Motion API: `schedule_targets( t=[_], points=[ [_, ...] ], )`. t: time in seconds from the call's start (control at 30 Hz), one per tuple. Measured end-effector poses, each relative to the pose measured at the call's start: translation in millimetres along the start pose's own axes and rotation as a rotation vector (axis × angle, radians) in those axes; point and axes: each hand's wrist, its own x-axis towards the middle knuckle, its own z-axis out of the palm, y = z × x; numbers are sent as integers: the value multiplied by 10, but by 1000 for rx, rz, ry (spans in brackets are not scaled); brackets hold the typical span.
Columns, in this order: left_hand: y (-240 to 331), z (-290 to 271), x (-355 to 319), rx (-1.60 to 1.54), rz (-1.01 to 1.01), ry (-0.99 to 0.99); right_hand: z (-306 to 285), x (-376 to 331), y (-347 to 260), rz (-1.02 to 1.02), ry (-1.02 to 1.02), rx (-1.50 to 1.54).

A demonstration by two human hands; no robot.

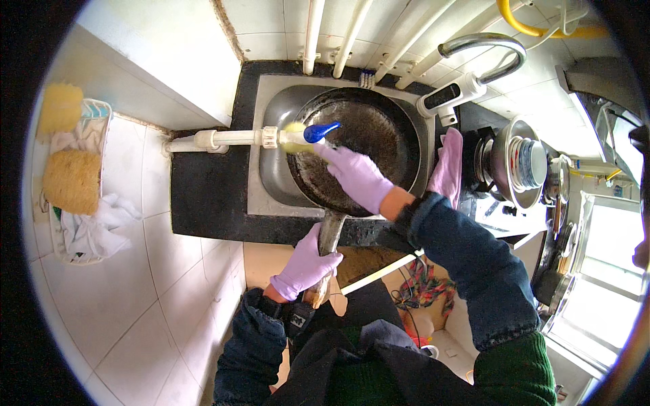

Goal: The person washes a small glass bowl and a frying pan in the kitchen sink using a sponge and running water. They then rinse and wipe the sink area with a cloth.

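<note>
A large dark frying pan rests tilted in the steel sink, its inside stained brown and black. My left hand, in a light purple glove, is closed round the pan's worn handle at the front of the sink. Over the pan's left side reaches my right hand, also gloved, with its fingers at a scrubber that has a blue teardrop-shaped part and a pale yellow part. The fingertips are blurred, and their grip on it is partly hidden.
A white pipe juts in over the sink's left side. The faucet stands at the right rear, near a purple cloth. Stacked bowls sit further right. On the left hangs a white basket with sponges and cloths.
</note>
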Motion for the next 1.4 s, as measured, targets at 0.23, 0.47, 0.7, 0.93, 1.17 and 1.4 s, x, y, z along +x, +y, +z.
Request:
schedule_targets(
  t=[0.23, 0.47, 0.7, 0.93, 1.17, 1.4],
  points=[
    [-20, 42, -26, -52, -24, 2, -449, 243, 489, 281, 288, -116],
    [-25, -3, -58, -45, -28, 36, -473, -280, 535, 391, 45, -165],
    [6, 8, -10, 172, -6, 57, 169, 307, 340, 296, -229, 718],
    [97, -144, -111, 26, -20, 60, -821, -381, 235, 157, -829, -308],
    [38, -112, -87, 53, -8, 3, -1050, 423, 600, -40, -15, -1087],
    [95, -93, -51, 101, 0, -31, -241, 5, 215, -84, -340, -261]
  ],
)
